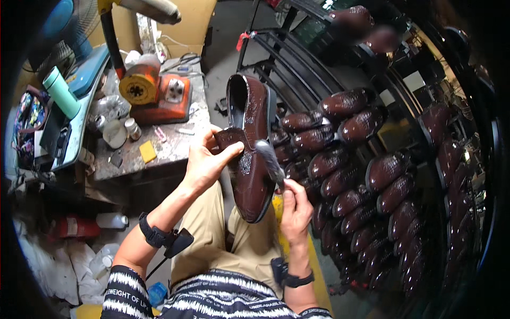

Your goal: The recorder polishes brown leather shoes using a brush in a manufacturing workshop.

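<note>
My left hand [207, 162] grips a glossy dark brown shoe [249, 159] at its middle, holding it upright over my lap with the toe pointing down toward me. My right hand [295, 208] holds a brush [270, 159] by its handle, and the grey bristle end rests against the right side of the shoe's upper. Both wrists wear black straps.
A black metal rack [297, 80] on the right carries several rows of matching brown shoes [345, 154]. A cluttered workbench [159, 151] on the left holds an orange machine [154, 93], small jars, a yellow sponge and a green bottle [61, 93]. Bottles and white bags lie on the floor at lower left.
</note>
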A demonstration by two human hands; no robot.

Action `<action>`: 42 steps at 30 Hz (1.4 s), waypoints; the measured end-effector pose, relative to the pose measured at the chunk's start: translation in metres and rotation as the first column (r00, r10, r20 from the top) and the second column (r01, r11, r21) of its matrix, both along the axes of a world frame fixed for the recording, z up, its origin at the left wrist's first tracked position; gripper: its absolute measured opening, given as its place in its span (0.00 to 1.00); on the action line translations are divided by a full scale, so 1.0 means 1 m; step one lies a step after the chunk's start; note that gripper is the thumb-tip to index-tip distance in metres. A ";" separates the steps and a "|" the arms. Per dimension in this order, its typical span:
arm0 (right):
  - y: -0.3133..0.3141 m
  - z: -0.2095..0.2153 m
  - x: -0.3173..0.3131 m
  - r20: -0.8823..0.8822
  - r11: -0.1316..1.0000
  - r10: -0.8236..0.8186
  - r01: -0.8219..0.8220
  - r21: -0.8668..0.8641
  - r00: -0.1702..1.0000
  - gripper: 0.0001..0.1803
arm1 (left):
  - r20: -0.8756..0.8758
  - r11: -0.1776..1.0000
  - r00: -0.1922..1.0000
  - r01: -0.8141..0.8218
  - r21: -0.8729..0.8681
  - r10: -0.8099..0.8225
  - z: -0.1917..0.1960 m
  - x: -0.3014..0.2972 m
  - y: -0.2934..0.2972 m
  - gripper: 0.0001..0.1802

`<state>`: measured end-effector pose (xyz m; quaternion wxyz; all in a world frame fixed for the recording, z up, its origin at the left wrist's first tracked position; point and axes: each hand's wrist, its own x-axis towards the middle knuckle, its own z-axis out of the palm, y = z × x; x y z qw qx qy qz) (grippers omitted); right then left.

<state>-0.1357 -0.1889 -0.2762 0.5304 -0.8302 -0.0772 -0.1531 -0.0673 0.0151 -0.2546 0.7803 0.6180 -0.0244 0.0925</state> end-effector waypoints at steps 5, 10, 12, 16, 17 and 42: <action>-0.024 0.022 -0.016 0.019 0.955 0.203 -0.193 -0.227 0.979 0.11 | -0.078 0.997 0.994 0.078 -0.026 -0.080 -0.017 -0.032 0.023 0.11; -0.026 0.012 -0.024 -0.071 0.965 0.091 -0.105 -0.242 0.993 0.11 | -0.097 0.997 0.995 0.019 -0.078 -0.026 -0.029 -0.057 0.042 0.11; -0.024 0.006 -0.024 0.001 0.962 0.171 -0.167 -0.216 0.985 0.11 | -0.247 0.995 0.969 -0.003 -0.102 -0.023 -0.035 -0.065 0.049 0.12; -0.022 -0.003 -0.024 -0.081 0.842 0.434 -0.436 -0.317 0.897 0.12 | -0.250 1.000 0.968 0.018 -0.021 -0.023 -0.049 -0.077 0.061 0.12; -0.021 -0.005 -0.023 -0.091 0.873 0.366 -0.376 -0.312 0.926 0.11 | -0.260 0.999 0.965 0.009 -0.051 -0.022 -0.054 -0.077 0.060 0.13; -0.039 -0.073 -0.048 -0.365 0.914 0.274 -0.359 -0.188 0.890 0.10 | -0.297 0.994 0.953 -0.078 -0.074 0.053 -0.138 -0.096 0.023 0.12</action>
